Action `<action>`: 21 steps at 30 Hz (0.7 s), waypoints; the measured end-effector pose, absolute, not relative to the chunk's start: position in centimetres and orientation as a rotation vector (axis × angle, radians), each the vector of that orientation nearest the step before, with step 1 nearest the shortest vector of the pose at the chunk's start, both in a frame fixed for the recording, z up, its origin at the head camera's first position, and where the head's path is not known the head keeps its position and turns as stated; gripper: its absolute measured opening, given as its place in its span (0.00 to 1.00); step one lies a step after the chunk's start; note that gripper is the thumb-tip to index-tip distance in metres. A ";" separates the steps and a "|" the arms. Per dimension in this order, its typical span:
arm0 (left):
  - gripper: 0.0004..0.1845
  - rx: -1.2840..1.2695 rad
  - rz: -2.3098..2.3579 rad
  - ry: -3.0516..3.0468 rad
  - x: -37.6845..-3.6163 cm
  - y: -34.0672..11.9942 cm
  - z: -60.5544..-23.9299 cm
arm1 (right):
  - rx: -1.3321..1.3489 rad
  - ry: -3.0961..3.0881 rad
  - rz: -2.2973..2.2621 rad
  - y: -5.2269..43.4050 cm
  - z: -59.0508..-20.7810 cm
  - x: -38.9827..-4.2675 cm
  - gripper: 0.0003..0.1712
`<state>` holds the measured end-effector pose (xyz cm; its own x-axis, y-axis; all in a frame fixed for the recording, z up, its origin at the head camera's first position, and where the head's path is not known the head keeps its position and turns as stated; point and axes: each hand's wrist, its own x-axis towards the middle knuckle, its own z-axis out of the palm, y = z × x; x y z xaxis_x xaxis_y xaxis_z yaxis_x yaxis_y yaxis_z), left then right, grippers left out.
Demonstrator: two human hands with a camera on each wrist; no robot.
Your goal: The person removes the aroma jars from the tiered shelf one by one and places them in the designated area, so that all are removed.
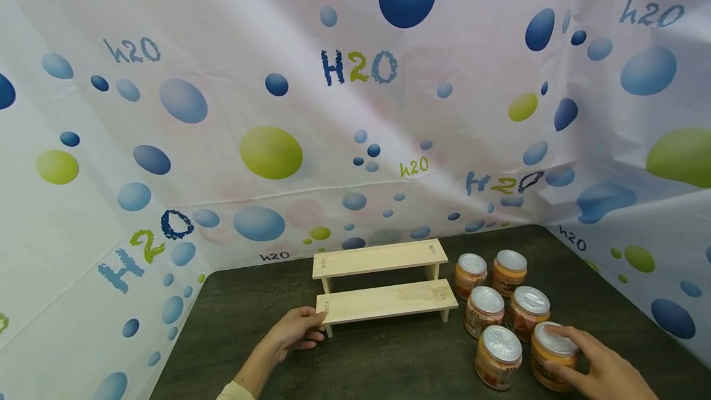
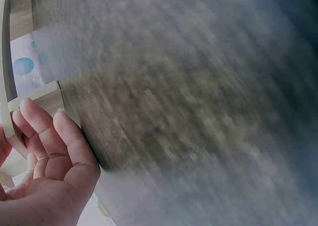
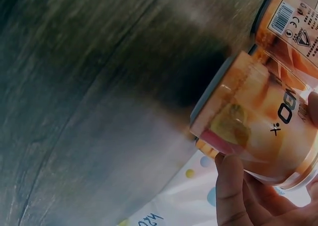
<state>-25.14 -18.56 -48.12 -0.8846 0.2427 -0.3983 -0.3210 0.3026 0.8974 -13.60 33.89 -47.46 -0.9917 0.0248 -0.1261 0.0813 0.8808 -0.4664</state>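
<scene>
A two-step shelf of pale wood [image 1: 383, 304] stands on the dark table. My left hand [image 1: 300, 328] grips the front step's left end, thumb at its top edge and fingers below, beside the wooden leg [image 2: 42, 94]. On the right, several orange cans with silvery lids stand in two columns. My right hand [image 1: 608, 366] holds the nearest right can [image 1: 548, 366] by its side, fingers and thumb around it. In the right wrist view, that can [image 3: 248, 116] shows a printed fruit label. Just left of it stands another can [image 1: 497, 360].
Other cans, including a middle-left can [image 1: 485, 310] and a far-right can [image 1: 509, 273], stand close to the shelf's right end. A white sheet [image 1: 222, 190] with blue and green dots and H2O lettering surrounds the table [image 1: 244, 301] at the back and sides.
</scene>
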 end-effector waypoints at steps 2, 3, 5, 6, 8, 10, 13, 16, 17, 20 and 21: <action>0.23 -0.069 1.615 2.111 -25.1 -18.5 -48.1 | 0.081 2.929 -0.738 34.0 -47.5 -13.7 0.51; 0.23 -0.071 1.616 2.110 -25.1 -18.5 -48.1 | 0.073 2.938 -0.731 33.9 -47.6 -13.7 0.50; 0.23 -0.074 1.618 2.111 -25.1 -18.5 -48.1 | 0.066 2.958 -0.711 33.9 -47.6 -13.7 0.49; 0.23 -0.075 1.618 2.111 -25.1 -18.4 -48.1 | 0.050 2.975 -0.702 33.9 -47.7 -13.7 0.48; 0.23 -0.076 1.619 2.110 -25.2 -18.4 -48.2 | 0.022 2.992 -0.702 33.8 -47.7 -13.7 0.46; 0.23 -0.079 1.618 2.110 -25.2 -18.4 -48.2 | 0.019 2.984 -0.712 33.8 -47.7 -13.7 0.46; 0.23 -0.081 1.617 2.112 -25.2 -18.4 -48.3 | 0.042 2.940 -0.752 33.8 -47.7 -13.7 0.47; 0.22 -0.078 1.619 2.113 -25.2 -18.4 -48.3 | 0.083 2.905 -0.755 33.8 -47.6 -13.8 0.50; 0.22 -0.076 1.621 2.112 -25.2 -18.4 -48.3 | 0.097 2.886 -0.767 33.8 -47.6 -13.9 0.50; 0.23 -0.071 1.620 2.113 -25.1 -18.4 -48.2 | 0.094 2.879 -0.777 33.7 -47.6 -13.9 0.50; 0.23 -0.071 1.618 2.114 -25.1 -18.4 -48.2 | 0.086 2.880 -0.781 33.7 -47.6 -13.9 0.50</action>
<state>-25.06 -18.42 -48.17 -0.8862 0.2399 -0.3963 -0.3199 0.3018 0.8981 -13.94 33.72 -47.56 -0.9862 0.0146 -0.1649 0.0959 0.8622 -0.4974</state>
